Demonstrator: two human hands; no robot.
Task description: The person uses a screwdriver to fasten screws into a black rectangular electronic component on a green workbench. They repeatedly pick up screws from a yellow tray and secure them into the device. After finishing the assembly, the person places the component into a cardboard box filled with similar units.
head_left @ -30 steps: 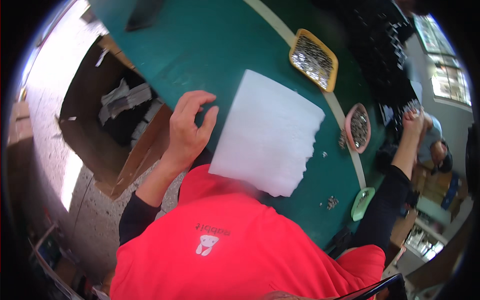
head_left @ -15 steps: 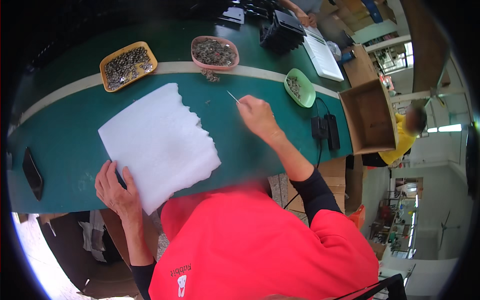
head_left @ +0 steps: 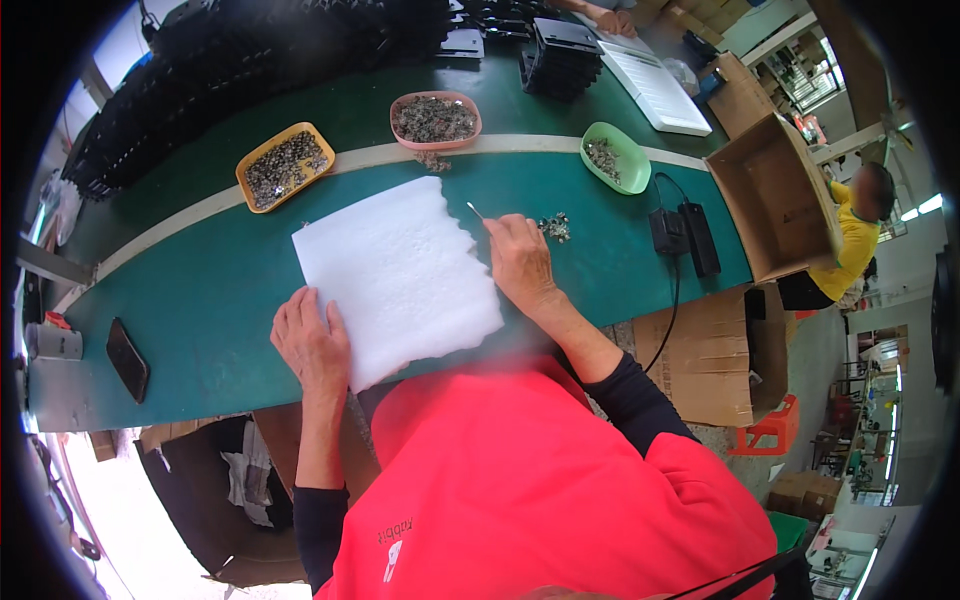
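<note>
Since half a second ago your right hand [head_left: 520,262] has drawn back from mid-table to the right edge of the foam sheet [head_left: 398,278], and the sheet now lies squarer in front of you. Your fingers are pinched narrow on thin tweezers [head_left: 474,210], whose tip points up and left, just off the sheet's top right corner. Your left hand [head_left: 312,345] lies flat and spread, fingertips touching the sheet's lower left edge, holding nothing. With the sheet pinned and the tool in hand, I judge you are set to pick small parts.

A little parts heap [head_left: 555,227] sits just right of your right hand on the green table [head_left: 200,300].

Further out, across the pale stripe:
- a yellow tray [head_left: 284,165] of small metal parts, upper left;
- a pink tray [head_left: 435,118], top centre, a few parts spilled beside it;
- a green dish [head_left: 615,158], upper right.

A black charger [head_left: 683,235] with its cable lies to the right, an open carton [head_left: 775,200] past the table end, a phone [head_left: 127,358] far left.
</note>
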